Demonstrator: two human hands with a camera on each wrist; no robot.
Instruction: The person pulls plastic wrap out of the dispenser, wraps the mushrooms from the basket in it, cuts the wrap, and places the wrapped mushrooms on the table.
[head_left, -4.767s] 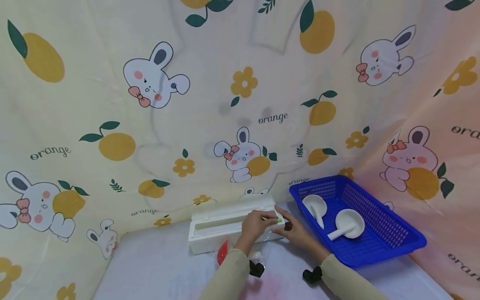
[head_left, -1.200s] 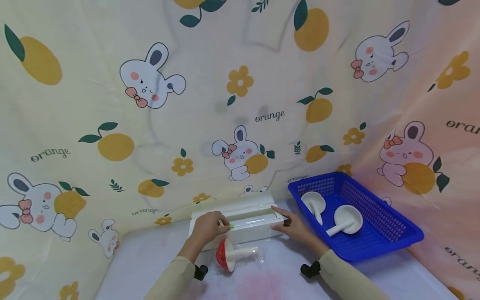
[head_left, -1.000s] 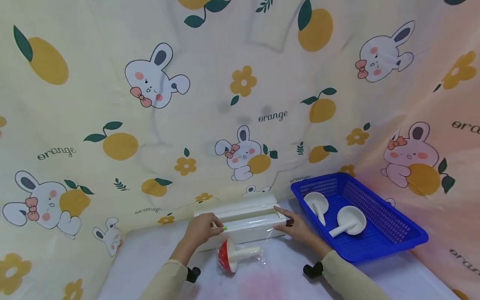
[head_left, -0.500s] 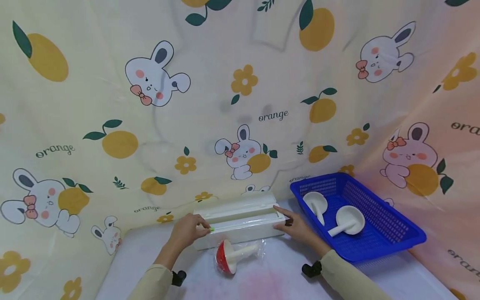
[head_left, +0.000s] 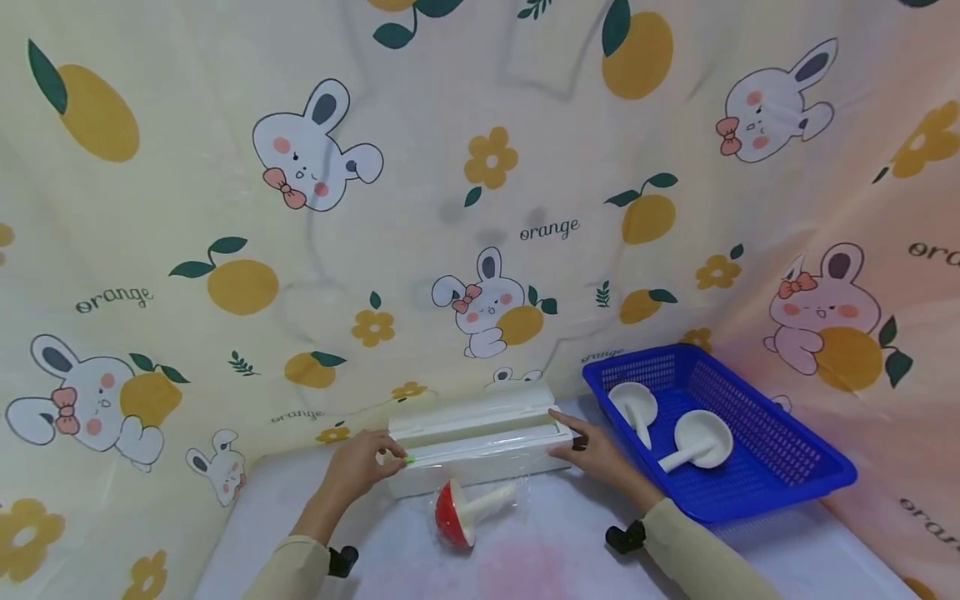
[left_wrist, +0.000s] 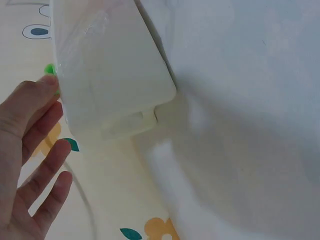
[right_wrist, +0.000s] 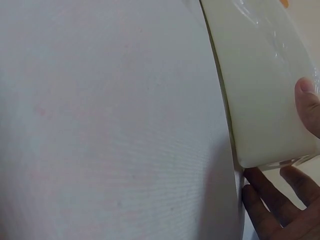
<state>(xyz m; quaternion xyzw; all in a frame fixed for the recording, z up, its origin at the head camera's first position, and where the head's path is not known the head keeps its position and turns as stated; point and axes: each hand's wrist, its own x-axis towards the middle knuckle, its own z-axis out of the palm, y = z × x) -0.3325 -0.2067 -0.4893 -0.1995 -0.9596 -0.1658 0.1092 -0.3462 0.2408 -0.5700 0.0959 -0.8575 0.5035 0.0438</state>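
A long white cling-film dispenser (head_left: pixel 487 466) lies across the table with its lid (head_left: pixel 472 410) raised at the back. At its front left corner my left hand (head_left: pixel 352 467) pinches a small green slide cutter (head_left: pixel 409 459) between thumb and forefinger; in the left wrist view the green slider (left_wrist: pixel 49 69) shows just above the thumb tip. My right hand (head_left: pixel 596 454) grips the dispenser's right end, thumb on the front face and fingers at the end wall. Clear film hangs over the front. Before it lies a red-capped, mushroom-shaped spoon (head_left: pixel 453 515) with a white handle, film around it.
A blue plastic basket (head_left: pixel 795 492) stands at the right, close to my right forearm, holding two white mushroom-shaped spoons, one at the left (head_left: pixel 633 404) and one nearer the middle (head_left: pixel 703 439). A patterned cloth wall (head_left: pixel 420 250) rises right behind the dispenser.
My left hand has slid the green cutter from the dispenser's right end along its front edge to the left end. My right hand has kept hold of the right end. The red-capped spoon is uncovered to view.
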